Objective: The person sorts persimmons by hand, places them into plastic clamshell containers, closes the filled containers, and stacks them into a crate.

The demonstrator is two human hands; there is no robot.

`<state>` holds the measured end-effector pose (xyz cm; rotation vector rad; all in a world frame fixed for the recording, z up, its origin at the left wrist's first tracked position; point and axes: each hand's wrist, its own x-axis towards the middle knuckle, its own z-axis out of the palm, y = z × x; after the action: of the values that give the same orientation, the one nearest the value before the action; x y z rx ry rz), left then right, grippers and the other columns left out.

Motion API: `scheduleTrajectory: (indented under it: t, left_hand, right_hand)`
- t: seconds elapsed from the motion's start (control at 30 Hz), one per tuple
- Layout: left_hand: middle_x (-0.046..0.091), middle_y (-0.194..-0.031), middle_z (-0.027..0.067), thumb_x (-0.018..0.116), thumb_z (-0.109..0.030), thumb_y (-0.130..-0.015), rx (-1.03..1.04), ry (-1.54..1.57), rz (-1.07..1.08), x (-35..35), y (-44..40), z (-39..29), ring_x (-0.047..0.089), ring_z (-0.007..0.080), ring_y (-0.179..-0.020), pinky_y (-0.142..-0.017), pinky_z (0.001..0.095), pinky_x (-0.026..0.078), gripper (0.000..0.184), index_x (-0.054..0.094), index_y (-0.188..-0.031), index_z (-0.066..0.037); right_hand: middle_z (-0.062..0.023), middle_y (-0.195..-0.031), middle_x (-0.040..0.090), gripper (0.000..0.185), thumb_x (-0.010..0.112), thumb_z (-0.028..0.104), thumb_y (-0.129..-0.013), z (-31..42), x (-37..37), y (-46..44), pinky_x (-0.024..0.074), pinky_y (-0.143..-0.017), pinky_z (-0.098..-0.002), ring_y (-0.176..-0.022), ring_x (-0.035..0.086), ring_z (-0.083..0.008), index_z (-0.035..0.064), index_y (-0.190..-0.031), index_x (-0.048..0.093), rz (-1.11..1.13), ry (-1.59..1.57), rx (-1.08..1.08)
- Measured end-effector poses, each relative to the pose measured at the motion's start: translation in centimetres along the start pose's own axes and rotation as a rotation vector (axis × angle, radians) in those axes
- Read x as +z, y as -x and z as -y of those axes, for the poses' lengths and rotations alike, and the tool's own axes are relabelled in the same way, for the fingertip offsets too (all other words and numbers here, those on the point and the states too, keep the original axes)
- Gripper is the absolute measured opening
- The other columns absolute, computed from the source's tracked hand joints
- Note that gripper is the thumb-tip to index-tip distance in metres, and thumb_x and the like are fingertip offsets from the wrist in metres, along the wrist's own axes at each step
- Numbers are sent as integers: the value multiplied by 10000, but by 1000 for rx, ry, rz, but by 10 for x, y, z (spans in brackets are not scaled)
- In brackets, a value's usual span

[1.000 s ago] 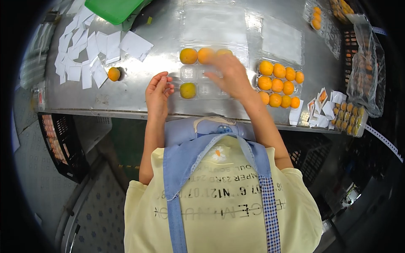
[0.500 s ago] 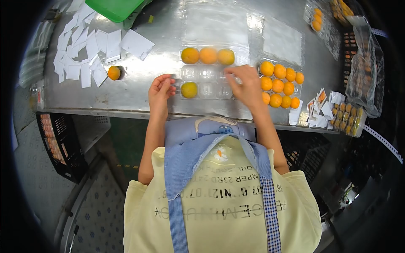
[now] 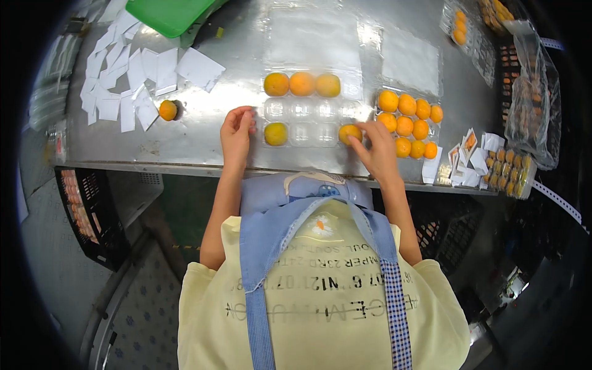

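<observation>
A clear plastic fruit tray [image 3: 302, 110] lies in front of me with its lid folded back. Three oranges [image 3: 302, 84] fill part of its far row, and a greenish orange [image 3: 275, 134] sits in the near left cup. My right hand [image 3: 376, 145] has its fingers and thumb around an orange [image 3: 349, 134] at the tray's near right corner. My left hand [image 3: 237, 134] is beside the tray's left edge, its fingers curled together; whether they pinch clear plastic is hidden. To the right stands a second tray of oranges [image 3: 404, 126], its near left cup covered by my right hand.
White cards [image 3: 143, 65] and a single orange [image 3: 167, 110] lie at the left, below a green bin [image 3: 176, 17]. Printed cards [image 3: 468, 157] and a packed fruit box [image 3: 509, 174] are at the right edge. Dark crates [image 3: 92, 216] stand below the table.
My right hand has moved down and right and now has an orange at the near right corner of the tray. The left hand's fingers have curled in more.
</observation>
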<state>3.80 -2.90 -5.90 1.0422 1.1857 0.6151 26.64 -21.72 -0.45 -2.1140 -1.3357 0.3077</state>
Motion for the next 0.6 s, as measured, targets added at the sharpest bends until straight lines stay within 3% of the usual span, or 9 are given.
scheduleTrajectory:
  t: [0.03, 0.13, 0.2, 0.23, 0.33, 0.5, 0.6]
  left_hand:
    - [630, -953, 48, 544, -171, -921, 62, -56, -30, 1, -9, -3, 538, 84, -767, -673, 217, 460, 229, 590, -1082, -14]
    - [634, -1002, 74, 524, -219, -939, 140, -129, -10, 1, -52, -10, 582, 112, -829, -746, 228, 483, 296, 581, -1138, -7]
    - [633, -1027, 91, 515, -234, -941, 128, -123, 38, 13, -82, -20, 588, 117, -847, -766, 234, 486, 326, 572, -1156, 4]
    - [634, -996, 86, 530, -268, -930, 123, -112, 77, 21, -95, -25, 585, 118, -815, -740, 231, 489, 349, 578, -1139, 8]
    - [629, -936, 69, 547, -301, -918, -38, -162, 206, 42, -117, -40, 579, 113, -782, -709, 229, 489, 364, 589, -1112, 3]
    - [618, -667, 50, 548, -326, -888, 49, -412, 217, 55, -134, -18, 575, 134, -613, -555, 282, 462, 333, 639, -831, -10]
    - [657, -722, 121, 529, -315, -870, 377, -443, 66, 56, -49, -81, 637, 244, -652, -693, 372, 481, 314, 638, -883, -21]
  right_hand:
    - [-77, -757, 619, 184, 700, 162, -771, 2, -1, 8, 449, -575, -304, -658, 592, -201, 36, -891, 640, -13, -53, 52]
    - [-46, -737, 633, 180, 650, 173, -845, 1, 3, 36, 436, -514, -251, -577, 564, -107, 4, -908, 638, 194, -296, 357]
    - [-30, -753, 650, 243, 601, 220, -894, -1, 12, 49, 439, -505, -210, -580, 544, -59, -15, -943, 644, 465, -747, 790]
    - [-46, -802, 664, 277, 585, 240, -906, -5, 19, 54, 446, -516, -196, -591, 547, -64, -17, -993, 642, 559, -757, 752]
    - [-101, -1039, 652, 329, 582, 230, -908, -1, 20, 45, 481, -603, -175, -808, 621, -106, -35, -1104, 584, 444, -1174, 1108]
    - [-104, -1045, 641, 302, 578, 235, -911, -39, 39, 54, 507, -721, -195, -869, 624, -130, -32, -1052, 591, 373, -1510, 1184]
    - [-90, -991, 650, 256, 575, 217, -911, -40, 41, 58, 495, -709, -203, -822, 617, -124, -22, -998, 604, 392, -1515, 1204]
